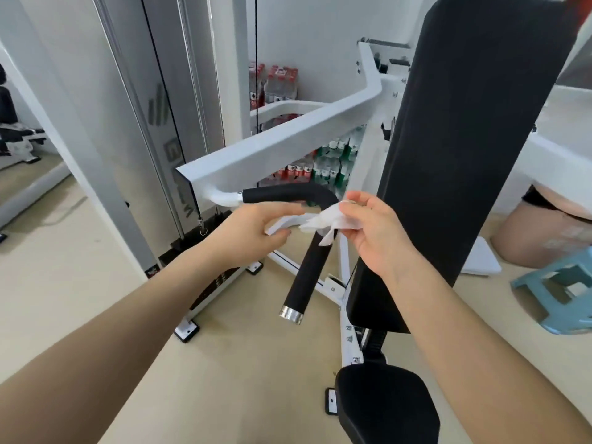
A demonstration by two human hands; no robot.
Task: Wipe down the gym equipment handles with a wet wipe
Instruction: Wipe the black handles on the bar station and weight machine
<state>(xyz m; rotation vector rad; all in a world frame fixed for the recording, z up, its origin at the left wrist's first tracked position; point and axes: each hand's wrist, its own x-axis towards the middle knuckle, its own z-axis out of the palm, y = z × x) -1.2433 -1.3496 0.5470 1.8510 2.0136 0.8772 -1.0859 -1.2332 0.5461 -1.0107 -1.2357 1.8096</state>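
- A person's two bare forearms reach forward toward a white-framed gym machine, seen from a camera on the head looking down.
- The right hand (pixel 368 225) pinches a crumpled white wet wipe (pixel 326 221) between thumb and fingertips, fingers curled round it.
- The left hand (pixel 256 225) sits just left of the wipe, fingers curled; it seems to hold the wipe's other edge or a flat white strip, but I cannot tell which.
- The wipe hangs between the two hands, directly in front of the black handle (pixel 307 277), touching or nearly touching its upper part.
- One handle shows, bent in an L shape: a padded stretch runs level just beyond the hands, then turns down below them and ends in a silver cap (pixel 291 314).
- The wipe looks thin, limp and very light; damp, it would likely cling and bunch, so spreading it flat over the palm before wrapping should serve best.
- The handle looks rigid and fixed to the frame, with a soft, grippy covering; wrapping the wipe round it and sliding along its length seems the sensible hold.
- To the right of the right hand stands one tall black back pad (pixel 474 139); one black seat pad (pixel 384 408) lies below the right forearm.
- Beyond the hands, several shrink-wrapped packs of bottled water (pixel 282 81) are stacked against the wall; the count is unclear.
- One pale blue plastic stool (pixel 557 293) lies far right of the right hand.
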